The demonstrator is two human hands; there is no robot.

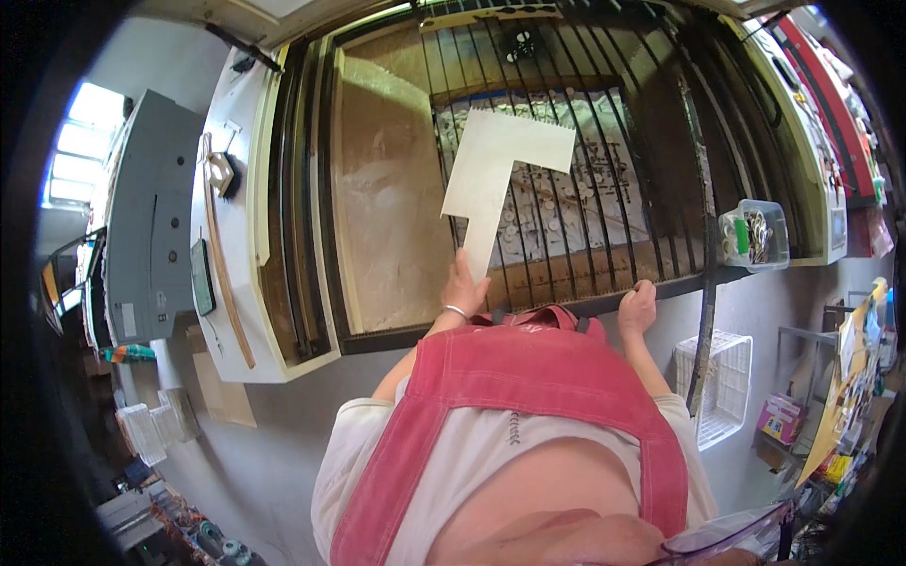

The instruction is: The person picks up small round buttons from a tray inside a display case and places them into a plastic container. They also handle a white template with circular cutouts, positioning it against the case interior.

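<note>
My left hand [461, 291] grips the narrow end of a pale, flat cut sheet [495, 165]. The sheet is stepped and L-shaped, with a fine jagged far edge, and it is held over the dark parallel slats [585, 189] of a large open machine bed. My right hand [639, 307] is closed with curled fingers at the bed's front rail [590, 307]. Whether anything small is between those fingers cannot be made out. Under the slats, many small pale round pieces and scraps [538, 231] lie on a light surface.
A clear plastic tub [755, 236] of small pieces sits at the machine's front right corner. Below it is a white plastic basket [714, 387]. A dark hose [705, 321] hangs down at the right. A long strip [222, 264] and a phone-like slab [202, 275] lie on the left ledge.
</note>
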